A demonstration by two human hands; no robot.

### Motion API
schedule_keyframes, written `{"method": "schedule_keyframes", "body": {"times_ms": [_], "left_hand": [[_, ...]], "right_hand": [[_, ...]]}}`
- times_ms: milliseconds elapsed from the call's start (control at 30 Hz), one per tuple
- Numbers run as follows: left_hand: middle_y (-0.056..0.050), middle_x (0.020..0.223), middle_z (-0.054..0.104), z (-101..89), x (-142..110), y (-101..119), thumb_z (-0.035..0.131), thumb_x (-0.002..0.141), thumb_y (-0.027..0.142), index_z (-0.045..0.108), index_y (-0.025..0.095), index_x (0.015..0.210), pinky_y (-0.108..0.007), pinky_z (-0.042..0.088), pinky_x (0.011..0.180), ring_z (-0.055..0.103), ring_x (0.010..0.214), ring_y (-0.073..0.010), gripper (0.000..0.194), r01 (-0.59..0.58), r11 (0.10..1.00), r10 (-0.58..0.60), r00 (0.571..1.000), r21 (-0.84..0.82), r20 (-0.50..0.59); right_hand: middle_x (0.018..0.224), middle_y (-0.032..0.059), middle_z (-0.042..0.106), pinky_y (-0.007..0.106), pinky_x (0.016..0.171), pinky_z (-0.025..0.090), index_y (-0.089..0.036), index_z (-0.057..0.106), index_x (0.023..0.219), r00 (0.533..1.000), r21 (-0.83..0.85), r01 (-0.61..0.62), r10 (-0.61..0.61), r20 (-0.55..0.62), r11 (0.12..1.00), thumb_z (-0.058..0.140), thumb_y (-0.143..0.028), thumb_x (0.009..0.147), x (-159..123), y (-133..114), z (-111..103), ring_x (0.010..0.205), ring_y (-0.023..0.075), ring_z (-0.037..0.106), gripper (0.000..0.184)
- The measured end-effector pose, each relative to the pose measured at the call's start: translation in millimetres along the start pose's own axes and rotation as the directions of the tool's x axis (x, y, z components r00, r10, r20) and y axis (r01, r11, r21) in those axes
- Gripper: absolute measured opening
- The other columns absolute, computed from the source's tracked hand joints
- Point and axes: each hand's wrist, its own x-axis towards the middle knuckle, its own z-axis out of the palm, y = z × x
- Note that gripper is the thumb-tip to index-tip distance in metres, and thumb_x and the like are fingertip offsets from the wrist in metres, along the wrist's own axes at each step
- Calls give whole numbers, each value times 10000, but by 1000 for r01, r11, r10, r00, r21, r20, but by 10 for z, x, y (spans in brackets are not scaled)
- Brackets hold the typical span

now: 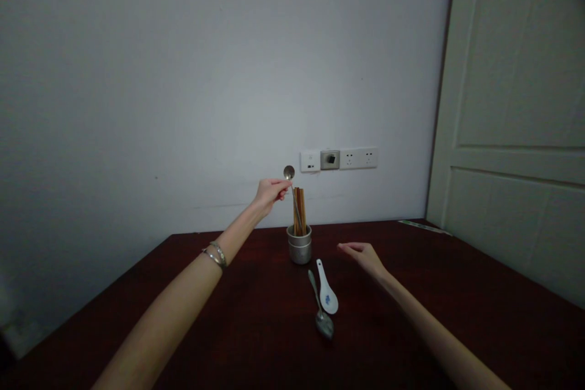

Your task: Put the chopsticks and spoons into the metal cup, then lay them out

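Note:
My left hand (273,191) pinches a long-handled metal spoon (289,172) just below its round bowl, which points up. The spoon's handle slants down among the wooden chopsticks (299,210) standing in a grey metal cup (300,252). My right hand (361,254) is held right of the cup, fingers pressed together; whether anything is between them I cannot make out. In front of the cup lie a white ceramic soup spoon (328,295) with a blue mark in its bowl and, beside it, a metal spoon (323,323).
Everything stands on a dark red-brown table (247,317) against a pale wall (183,73). Sockets and a switch (329,159) are set in the wall behind the cup. A flat strip (425,227) lies at the table's back right edge, near a panelled door (516,103).

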Motion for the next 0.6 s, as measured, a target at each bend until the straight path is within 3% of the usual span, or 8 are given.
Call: {"method": "schedule_keyframes", "body": {"times_ms": [133,267,600], "left_hand": [[30,443,469,-16,214,-130,673,579,209,572,72,588,-187,287,381,369,364,-27,170,14,998,-12,999,63,-36],[31,430,469,-43,328,-350,659,586,203,569,80,569,-190,297,376,372,346,-31,154,47,993,-40,997,112,-66],[37,422,464,-77,376,-794,660,581,238,551,98,553,-192,309,385,385,347,-40,180,137,979,-125,988,150,-90]], "right_hand": [[802,90,692,322,666,463,-129,708,782,994,-55,-93,90,-59,994,596,-468,636,32,305,-170,760,238,619,385],[764,96,686,297,620,460,-113,709,752,994,-52,-92,89,-66,994,602,-452,625,53,509,-253,704,217,610,377],[708,86,682,292,615,434,-120,711,738,995,-155,-104,101,-27,982,584,-428,633,23,499,-243,686,220,602,349]]}}
